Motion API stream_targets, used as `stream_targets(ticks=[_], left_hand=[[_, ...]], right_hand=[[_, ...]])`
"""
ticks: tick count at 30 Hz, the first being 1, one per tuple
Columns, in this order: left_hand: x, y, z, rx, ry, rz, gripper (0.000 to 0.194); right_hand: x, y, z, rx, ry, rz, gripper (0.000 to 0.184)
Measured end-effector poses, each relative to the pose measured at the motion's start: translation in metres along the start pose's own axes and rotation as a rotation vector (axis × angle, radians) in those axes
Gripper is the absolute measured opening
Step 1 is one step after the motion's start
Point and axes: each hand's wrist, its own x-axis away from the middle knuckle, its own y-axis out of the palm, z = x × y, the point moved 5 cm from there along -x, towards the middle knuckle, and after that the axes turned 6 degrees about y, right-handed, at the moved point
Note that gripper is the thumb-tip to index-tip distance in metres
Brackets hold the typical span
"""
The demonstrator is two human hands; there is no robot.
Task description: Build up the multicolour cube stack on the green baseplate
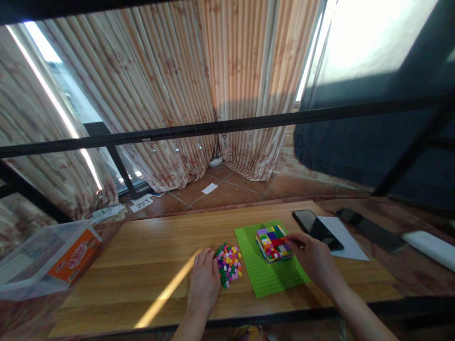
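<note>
A green baseplate (265,277) lies on the wooden table (142,246). On it stands a square block of many-coloured small bricks (273,242). My right hand (313,260) rests at the block's right side, fingers curled against its edge. A loose heap of small coloured bricks (229,264) lies just left of the plate. My left hand (204,280) lies flat on the table, its fingertips touching the left side of that heap, holding nothing.
A black phone (316,228) lies on a white sheet (346,241) right of the plate, with another dark phone (369,228) further right. A clear plastic box with an orange label (50,260) sits at the table's left end. Black frame bars cross the view.
</note>
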Motion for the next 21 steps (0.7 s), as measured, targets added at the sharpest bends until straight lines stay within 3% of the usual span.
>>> stream_targets(ticks=[7, 21], left_hand=[[0.0001, -0.0015, 0.0015, 0.010, 0.007, 0.020, 0.025], [0.0010, 0.0028, 0.0004, -0.034, -0.005, -0.005, 0.025]], right_hand=[[-0.0031, 0.0049, 0.0024, 0.051, -0.036, -0.010, 0.022], [-0.0037, 0.0046, 0.0047, 0.041, 0.039, -0.040, 0.025]])
